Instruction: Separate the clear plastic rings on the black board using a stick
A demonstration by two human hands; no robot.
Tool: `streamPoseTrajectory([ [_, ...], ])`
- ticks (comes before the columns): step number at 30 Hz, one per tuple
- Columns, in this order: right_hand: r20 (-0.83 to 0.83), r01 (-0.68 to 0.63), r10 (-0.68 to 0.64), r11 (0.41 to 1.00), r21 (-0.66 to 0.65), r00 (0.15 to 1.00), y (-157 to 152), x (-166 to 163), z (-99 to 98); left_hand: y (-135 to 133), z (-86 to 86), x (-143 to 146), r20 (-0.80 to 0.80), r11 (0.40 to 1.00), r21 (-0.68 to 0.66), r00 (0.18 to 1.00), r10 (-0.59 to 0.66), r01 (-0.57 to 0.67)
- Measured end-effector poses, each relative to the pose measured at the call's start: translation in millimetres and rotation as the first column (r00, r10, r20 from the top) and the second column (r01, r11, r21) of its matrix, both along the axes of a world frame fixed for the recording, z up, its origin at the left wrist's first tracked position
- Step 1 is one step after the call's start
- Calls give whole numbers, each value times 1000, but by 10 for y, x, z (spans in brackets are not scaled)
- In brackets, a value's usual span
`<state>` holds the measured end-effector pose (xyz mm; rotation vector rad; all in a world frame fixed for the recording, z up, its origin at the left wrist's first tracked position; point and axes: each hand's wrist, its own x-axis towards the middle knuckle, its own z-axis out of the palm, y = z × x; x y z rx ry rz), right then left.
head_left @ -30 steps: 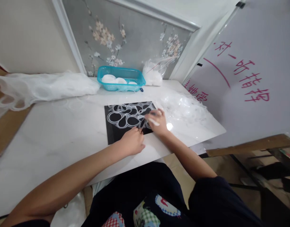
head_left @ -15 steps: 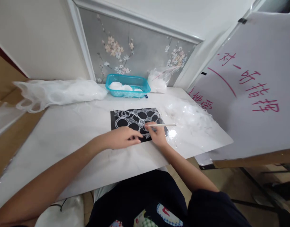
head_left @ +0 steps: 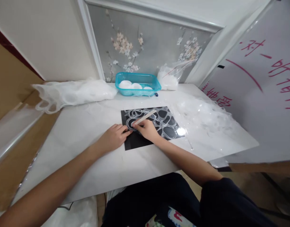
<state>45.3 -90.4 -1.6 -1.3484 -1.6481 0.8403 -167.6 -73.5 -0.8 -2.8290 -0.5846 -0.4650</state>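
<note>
On a black mat (head_left: pixel 135 142) lies a thin whitish sheet of linked rings (head_left: pixel 169 132) with round and oval openings. My right hand (head_left: pixel 148 130) grips a slim, pale stick (head_left: pixel 146 116) near its lower end. Its lower tip is hidden by the fingers, over a ring at the sheet's left side; the other end points up and right. My left hand (head_left: pixel 114 136) rests at the mat's left edge, fingers extended, fingertips touching the same ring's border.
Behind the mat, a blue plastic basket (head_left: pixel 138 92) holds several white round pieces. Beside it stands a clear bag (head_left: pixel 169 80) with white contents. White ring-holed scraps are heaped at left (head_left: pixel 76 94) and right (head_left: pixel 204 115). A whiteboard (head_left: pixel 253 126) borders the table's right side.
Both hands have moved toward the sheet's left side. The stick has gone from nearly level to slanting up and right. Loose strands around my right hand no longer show; the view has shifted.
</note>
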Motion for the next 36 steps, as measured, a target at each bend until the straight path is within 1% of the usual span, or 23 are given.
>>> streamPoseTrajectory([
  [4, -32, -5, 4, 1000, -24, 999, -25, 8, -87, -16, 10, 0, -47, 999, 1, 998, 45, -45],
  [9, -41, -13, 12, 1000, -7, 999, -41, 26, -108, -33, 8, 10, -98, 997, -4, 992, 81, -81],
  [14, -23, -28, 28, 999, 35, 999, -41, 8, -121, -42, 9, 20, -99, 996, 9, 991, 85, -85],
  [21, -31, 1, 0, 1000, 31, 1000, -52, 21, -138, -33, -1, 7, -109, 997, 8, 991, 81, -80],
  [25, -5, -9, 9, 998, 64, 1000, -53, 23, -137, -39, 16, 19, -129, 996, -4, 988, 90, -91],
  [28, 74, -7, -3, 992, 128, 997, -68, 14, -124, -43, 35, 26, -130, 994, -34, 986, 102, -107],
  [31, 222, -7, -45, 974, 226, 974, -101, 3, -119, -31, 42, 31, -119, 990, -80, 987, 104, -114],
  [33, 354, -31, -71, 961, 273, 933, -140, -6, -125, -11, 32, 37, -91, 984, -129, 989, 114, -125],
  [36, 529, -91, -93, 946, 311, 844, -213, -31, -139, 30, 7, 51, -46, 963, -222, 988, 146, -152],
])
